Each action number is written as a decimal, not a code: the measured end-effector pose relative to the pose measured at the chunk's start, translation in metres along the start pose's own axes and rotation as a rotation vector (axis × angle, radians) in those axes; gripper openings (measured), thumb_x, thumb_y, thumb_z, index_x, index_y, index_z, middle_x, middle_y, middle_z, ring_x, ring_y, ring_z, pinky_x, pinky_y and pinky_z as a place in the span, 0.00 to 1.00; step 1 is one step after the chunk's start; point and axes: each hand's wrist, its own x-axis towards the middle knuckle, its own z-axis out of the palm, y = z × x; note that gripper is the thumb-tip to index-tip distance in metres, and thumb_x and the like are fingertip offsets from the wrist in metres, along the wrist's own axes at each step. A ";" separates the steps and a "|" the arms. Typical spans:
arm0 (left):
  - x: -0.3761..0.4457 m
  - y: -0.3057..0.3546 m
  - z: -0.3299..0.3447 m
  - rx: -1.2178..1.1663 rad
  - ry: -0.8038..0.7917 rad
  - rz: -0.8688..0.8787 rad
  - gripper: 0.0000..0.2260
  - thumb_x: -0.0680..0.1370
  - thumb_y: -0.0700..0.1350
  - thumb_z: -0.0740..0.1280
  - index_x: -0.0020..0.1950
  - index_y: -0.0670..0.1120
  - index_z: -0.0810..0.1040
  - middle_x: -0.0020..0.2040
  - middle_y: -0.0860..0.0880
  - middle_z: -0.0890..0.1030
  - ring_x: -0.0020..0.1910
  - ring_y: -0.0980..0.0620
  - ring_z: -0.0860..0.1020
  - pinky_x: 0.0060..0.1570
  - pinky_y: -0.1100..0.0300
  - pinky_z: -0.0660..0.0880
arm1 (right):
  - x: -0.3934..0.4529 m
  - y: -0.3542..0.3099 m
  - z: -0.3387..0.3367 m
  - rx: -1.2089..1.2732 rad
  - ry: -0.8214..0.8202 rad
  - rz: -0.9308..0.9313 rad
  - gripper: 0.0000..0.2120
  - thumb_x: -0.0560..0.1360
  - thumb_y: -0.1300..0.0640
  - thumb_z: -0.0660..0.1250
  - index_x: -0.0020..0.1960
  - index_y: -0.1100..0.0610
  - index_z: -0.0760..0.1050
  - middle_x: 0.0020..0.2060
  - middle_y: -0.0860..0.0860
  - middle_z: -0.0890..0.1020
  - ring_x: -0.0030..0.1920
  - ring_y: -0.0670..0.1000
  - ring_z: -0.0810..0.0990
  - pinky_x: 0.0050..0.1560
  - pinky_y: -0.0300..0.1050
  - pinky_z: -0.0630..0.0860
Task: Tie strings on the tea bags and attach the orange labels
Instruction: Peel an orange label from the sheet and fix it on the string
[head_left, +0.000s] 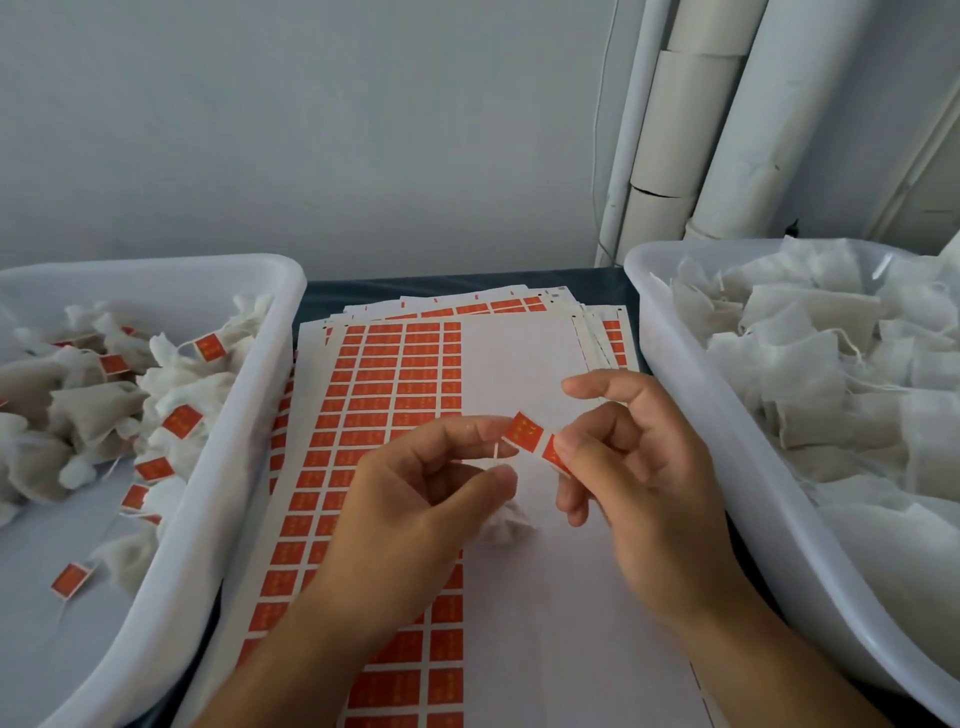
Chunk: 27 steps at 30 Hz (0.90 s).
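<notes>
Above the stacked label sheets (395, 395), we hold our hands close together over the bare white part of the top sheet. Our right hand (639, 467) pinches one end of an orange label (524, 431) between thumb and forefinger, the label tilted and reaching toward the left. Our left hand (415, 499) pinches a thin white string (497, 451) between thumb and forefinger, its free end standing just beside the label's lower left corner; we cannot tell whether the two touch. Below our left fingertips hangs the tea bag (506, 522), a small white bundle close over the sheet. To our left, a white tub (218, 499) holds finished bags with orange labels on strings. To our right, another white tub (675, 364) is heaped with plain bags without labels. Behind it, pale pipes (727, 124) run up the grey wall.
</notes>
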 end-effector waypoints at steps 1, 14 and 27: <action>-0.001 0.002 0.000 0.003 -0.022 0.006 0.10 0.71 0.50 0.72 0.51 0.60 0.85 0.45 0.52 0.87 0.41 0.41 0.84 0.43 0.52 0.85 | -0.001 0.000 0.001 0.004 -0.025 -0.005 0.12 0.74 0.50 0.69 0.57 0.45 0.77 0.35 0.53 0.81 0.31 0.51 0.81 0.33 0.40 0.78; -0.004 -0.001 -0.004 0.045 -0.110 0.022 0.14 0.73 0.47 0.73 0.58 0.59 0.84 0.42 0.45 0.86 0.37 0.37 0.82 0.38 0.44 0.83 | -0.006 0.000 0.007 -0.253 -0.083 -0.073 0.14 0.77 0.54 0.71 0.61 0.47 0.74 0.37 0.43 0.83 0.38 0.51 0.85 0.39 0.38 0.80; -0.003 -0.004 0.001 0.034 -0.037 0.029 0.12 0.76 0.50 0.67 0.58 0.58 0.84 0.44 0.51 0.86 0.42 0.47 0.86 0.40 0.62 0.82 | -0.004 0.000 0.007 -0.406 -0.049 -0.049 0.15 0.76 0.50 0.71 0.60 0.44 0.73 0.36 0.40 0.82 0.38 0.45 0.84 0.36 0.31 0.77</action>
